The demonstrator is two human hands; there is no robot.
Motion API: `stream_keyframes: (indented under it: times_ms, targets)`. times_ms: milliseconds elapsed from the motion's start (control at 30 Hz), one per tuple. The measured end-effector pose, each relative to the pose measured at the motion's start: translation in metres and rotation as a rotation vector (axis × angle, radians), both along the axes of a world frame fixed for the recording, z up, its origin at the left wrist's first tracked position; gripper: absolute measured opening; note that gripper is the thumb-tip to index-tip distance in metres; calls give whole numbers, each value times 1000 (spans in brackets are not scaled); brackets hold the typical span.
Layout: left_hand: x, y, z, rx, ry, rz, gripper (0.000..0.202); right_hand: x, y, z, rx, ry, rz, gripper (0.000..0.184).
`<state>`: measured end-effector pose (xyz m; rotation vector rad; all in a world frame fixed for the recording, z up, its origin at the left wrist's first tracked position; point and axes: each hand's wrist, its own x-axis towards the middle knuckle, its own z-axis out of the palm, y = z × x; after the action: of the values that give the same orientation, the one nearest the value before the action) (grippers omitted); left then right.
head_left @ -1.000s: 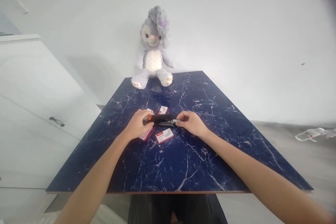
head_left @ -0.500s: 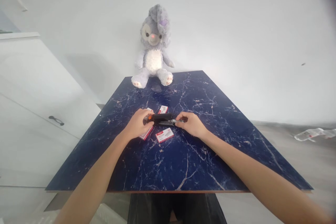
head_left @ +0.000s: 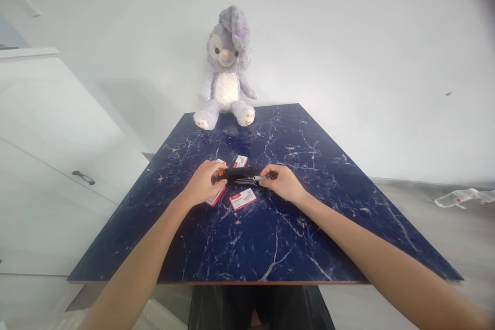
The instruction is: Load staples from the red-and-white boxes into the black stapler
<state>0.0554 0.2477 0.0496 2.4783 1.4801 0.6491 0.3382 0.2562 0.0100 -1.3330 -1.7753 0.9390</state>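
Observation:
A black stapler (head_left: 240,175) with an orange end lies across the middle of the dark blue marble table (head_left: 270,237). My left hand (head_left: 203,184) is closed round its orange left end. My right hand (head_left: 281,181) pinches the metal part sticking out at its right end. Three small red and white staple boxes lie around it: one just in front (head_left: 242,199), one behind (head_left: 240,161), and one partly under my left hand (head_left: 216,197).
A grey and white plush rabbit (head_left: 226,72) sits at the far edge of the table against the white wall. A white cabinet (head_left: 46,139) with a dark handle stands to the left. Crumpled clear plastic (head_left: 460,197) lies on the floor at right.

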Motion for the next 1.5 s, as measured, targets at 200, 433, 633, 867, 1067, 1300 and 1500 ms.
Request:
stream_keyframes:
  times_ms: [200, 433, 633, 867, 1067, 1300, 1500]
  targets:
    - [0, -1, 0, -5, 12, 2, 27, 0, -1, 2, 7, -33, 6, 9]
    - [0, -1, 1, 1, 4, -4, 28, -1, -4, 6, 63, -99, -50, 12]
    - [0, 0, -1, 5, 10, -19, 31, 12, -5, 28, 108, -552, -245, 27]
    - [-4, 3, -4, -9, -6, -10, 35, 18, 1, 19, 92, -734, -102, 20]
    - [-8, 5, -13, -76, -48, 47, 42, 10, 0, 10, 162, -494, -40, 8]
    - [-9, 3, -10, -118, -97, 46, 45, 6, 0, 6, 227, -458, -19, 14]
    - [-3, -1, -9, -117, -117, 3, 46, 6, 2, 1, 302, -475, 38, 20]
